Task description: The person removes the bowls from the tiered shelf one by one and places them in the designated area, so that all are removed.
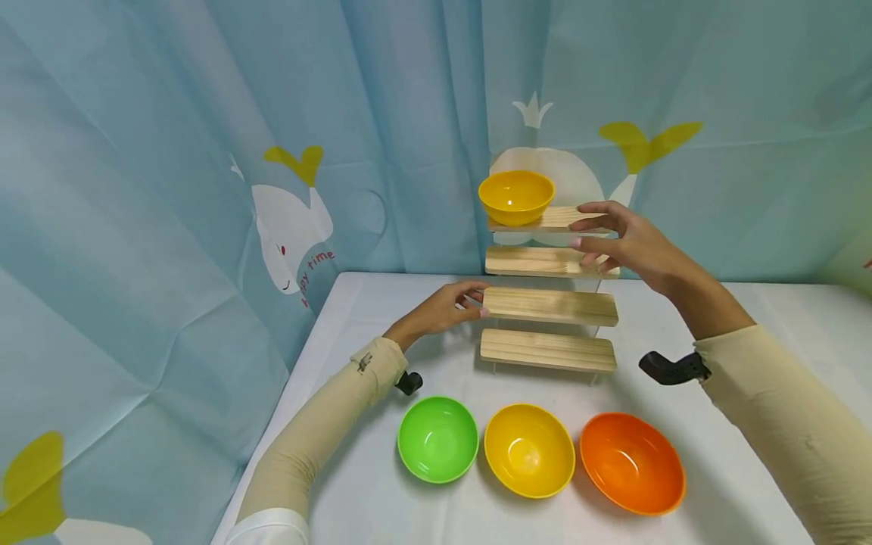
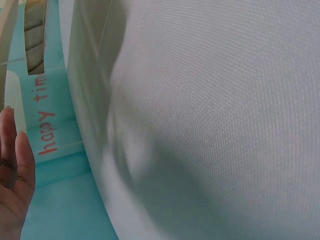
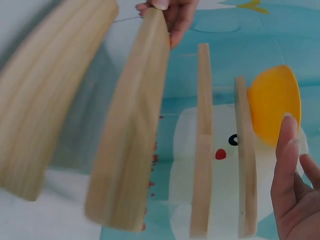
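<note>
A tiered stand with wooden shelves [image 1: 549, 306] rises at the back of the table. My left hand [image 1: 450, 306] holds the left end of its second shelf from the bottom, thumb in front and fingers behind; the right wrist view shows this left hand [image 3: 177, 17] at the shelf's end. On the left of the top shelf sits a yellow bowl [image 1: 515, 198], also a yellow bowl [image 3: 275, 105] in the right wrist view. My right hand [image 1: 636, 246] hovers before the upper shelves' right ends, fingers apart, holding nothing. Only part of the left hand [image 2: 15, 180] shows in the left wrist view.
In front of the stand, a green bowl [image 1: 438, 440], another yellow bowl [image 1: 529, 451] and an orange bowl [image 1: 632, 464] stand in a row on the white tablecloth [image 1: 381, 499]. A blue curtain [image 1: 422, 136] with whale prints hangs behind the stand and on the left.
</note>
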### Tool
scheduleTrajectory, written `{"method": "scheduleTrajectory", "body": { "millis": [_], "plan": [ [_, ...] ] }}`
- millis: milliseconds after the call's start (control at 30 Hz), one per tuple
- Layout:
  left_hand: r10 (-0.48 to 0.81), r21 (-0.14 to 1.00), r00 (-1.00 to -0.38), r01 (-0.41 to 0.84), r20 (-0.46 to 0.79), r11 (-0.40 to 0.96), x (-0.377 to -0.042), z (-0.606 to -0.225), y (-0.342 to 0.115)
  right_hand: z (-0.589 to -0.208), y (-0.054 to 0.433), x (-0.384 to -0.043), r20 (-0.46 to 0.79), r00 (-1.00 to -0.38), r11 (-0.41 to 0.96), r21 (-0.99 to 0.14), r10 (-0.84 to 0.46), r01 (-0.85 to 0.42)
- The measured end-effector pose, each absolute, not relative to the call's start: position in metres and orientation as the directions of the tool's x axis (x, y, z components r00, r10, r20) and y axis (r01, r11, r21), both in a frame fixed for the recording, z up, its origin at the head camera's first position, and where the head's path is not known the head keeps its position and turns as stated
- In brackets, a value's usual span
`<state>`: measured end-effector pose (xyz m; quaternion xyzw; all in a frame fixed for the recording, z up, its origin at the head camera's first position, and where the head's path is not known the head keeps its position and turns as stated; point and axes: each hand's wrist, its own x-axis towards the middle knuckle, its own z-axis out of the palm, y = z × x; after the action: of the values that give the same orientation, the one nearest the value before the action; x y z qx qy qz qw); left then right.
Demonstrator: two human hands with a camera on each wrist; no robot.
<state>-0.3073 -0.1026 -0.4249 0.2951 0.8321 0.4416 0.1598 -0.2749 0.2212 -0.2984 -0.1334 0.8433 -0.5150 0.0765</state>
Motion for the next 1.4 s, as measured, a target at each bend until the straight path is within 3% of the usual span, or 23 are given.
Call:
{"method": "scheduleTrajectory", "body": {
  "millis": [433, 867, 1400],
  "plan": [
    [0.625, 0.825, -0.780, 0.346, -0.012, 0.447, -0.305, -0.424, -0.101, -0.285, 0.198, -0.312, -0.076, -0.938, 0.421, -0.903, -0.339, -0.079],
    [0.619, 0.814, -0.785, 0.348, -0.018, 0.465, -0.302, -0.424, -0.101, -0.292, 0.176, -0.337, -0.040, -0.951, 0.384, -0.919, -0.308, -0.086],
    [0.622, 0.819, -0.783, 0.341, -0.024, 0.461, -0.303, -0.425, -0.101, -0.294, 0.159, -0.344, -0.013, -0.957, 0.406, -0.907, -0.289, -0.110]
  ]
}}
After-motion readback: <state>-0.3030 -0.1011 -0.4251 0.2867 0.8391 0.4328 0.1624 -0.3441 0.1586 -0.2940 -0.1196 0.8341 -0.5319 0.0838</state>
